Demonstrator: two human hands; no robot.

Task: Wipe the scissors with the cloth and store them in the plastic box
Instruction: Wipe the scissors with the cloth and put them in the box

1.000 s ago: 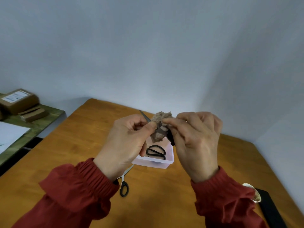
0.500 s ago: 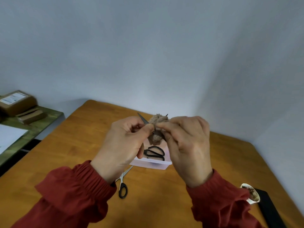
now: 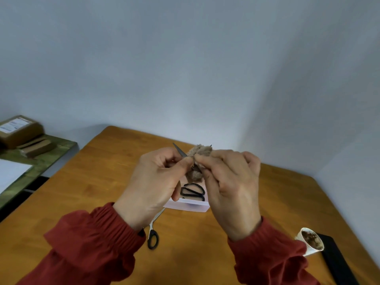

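**Wiping scissors (image 3: 180, 150) with a cloth (image 3: 200, 153)**

Left hand (image 3: 152, 182) pinches the scissors at one bare blade. Right hand (image 3: 230, 186) pinches the tan cloth bunched round the other blade. Both hover above the plastic box (image 3: 185, 205), mid-worktop (image 3: 82, 192), which holds a black pair (image 3: 192, 191). Another pair (image 3: 153, 237) lies nearer the near edge.

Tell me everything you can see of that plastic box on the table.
The plastic box is shallow, pale pink and see-through, with no lid on it. It sits flat on the wooden table, partly hidden behind the left hand and right hand. Inside lie black-handled scissors.
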